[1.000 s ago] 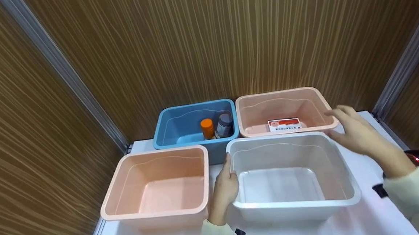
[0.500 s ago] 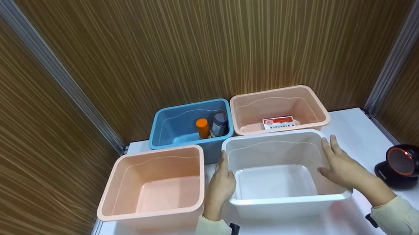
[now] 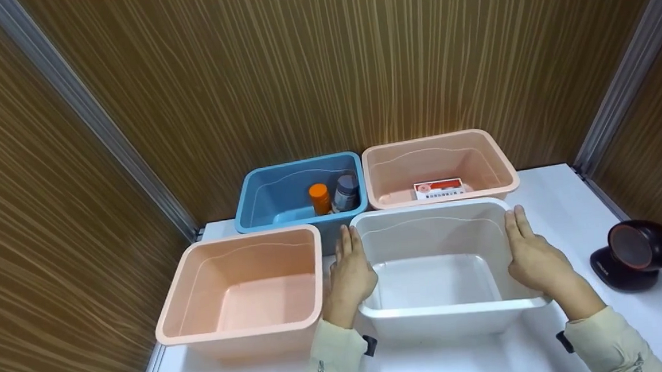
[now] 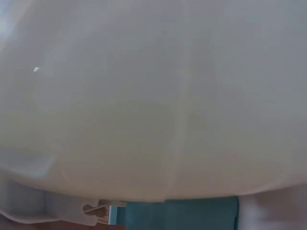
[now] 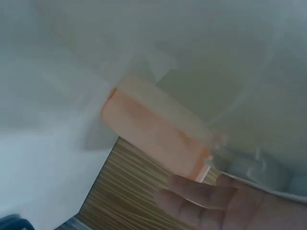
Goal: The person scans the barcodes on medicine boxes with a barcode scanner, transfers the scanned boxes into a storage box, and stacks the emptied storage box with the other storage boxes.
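A white plastic bin point(image 3: 453, 309) stands between my two hands, with nothing inside it. My left hand point(image 3: 352, 275) lies along its left rim, fingers straight and pointing away from me. Along the opposite rim, my right hand point(image 3: 537, 261) rests with its fingers extended forward too. In the left wrist view the bin's pale side wall point(image 4: 144, 96) fills most of the picture, and the left fingers are out of sight there. The right wrist view shows straight fingers point(image 5: 192, 206) under the bin's rim.
A pink bin point(image 3: 242, 333) is to the left. Behind stand a blue bin point(image 3: 301, 163) holding an orange bottle point(image 3: 320, 200) and a grey-capped bottle point(image 3: 345, 194), and another pink bin point(image 3: 446, 198) with a red-and-white box point(image 3: 438, 189). A black scanner-like device point(image 3: 637, 253) sits right.
My right hand has come down from beside the back pink bin to the white bin's right rim, its fingers straightening. The left fingers have straightened forward. The device's red glow has faded.
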Tool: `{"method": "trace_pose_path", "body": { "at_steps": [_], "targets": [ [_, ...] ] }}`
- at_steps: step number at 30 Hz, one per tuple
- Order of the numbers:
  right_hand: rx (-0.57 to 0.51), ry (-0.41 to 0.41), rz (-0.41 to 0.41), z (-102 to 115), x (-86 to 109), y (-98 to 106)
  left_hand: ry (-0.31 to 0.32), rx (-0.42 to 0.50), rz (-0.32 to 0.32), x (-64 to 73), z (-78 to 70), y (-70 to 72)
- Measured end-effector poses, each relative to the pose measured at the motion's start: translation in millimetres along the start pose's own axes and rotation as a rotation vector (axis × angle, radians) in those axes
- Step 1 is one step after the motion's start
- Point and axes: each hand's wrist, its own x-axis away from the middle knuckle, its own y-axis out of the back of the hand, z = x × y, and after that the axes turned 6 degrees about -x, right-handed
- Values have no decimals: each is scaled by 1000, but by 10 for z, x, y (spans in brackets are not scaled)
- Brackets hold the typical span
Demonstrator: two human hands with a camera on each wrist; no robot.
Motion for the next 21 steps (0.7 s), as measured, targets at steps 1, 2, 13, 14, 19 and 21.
{"method": "trace_pose_path", "body": {
  "at_steps": [1,2,13,14,19,21],
  "targets": [
    [9,-6,-13,-2,7,-10,-5,-11,-7,4,-6,-16],
    [17,-12,-24,-3,12,-19,-8,-21,-14,9,-11,-26],
    [87,-36,-18,66,8,-75,-26,-118,-29,38,13,2],
    [84,-38,-15,72,-1,-76,-24,-125,-31,37,12,9],
    [73,-35,-4,53,0,-53,-24,-150,-19,36,-12,6],
    [67,-35,-4,29,19,-36,-28,-150,-6,40,-31,-12]
  ]
}}
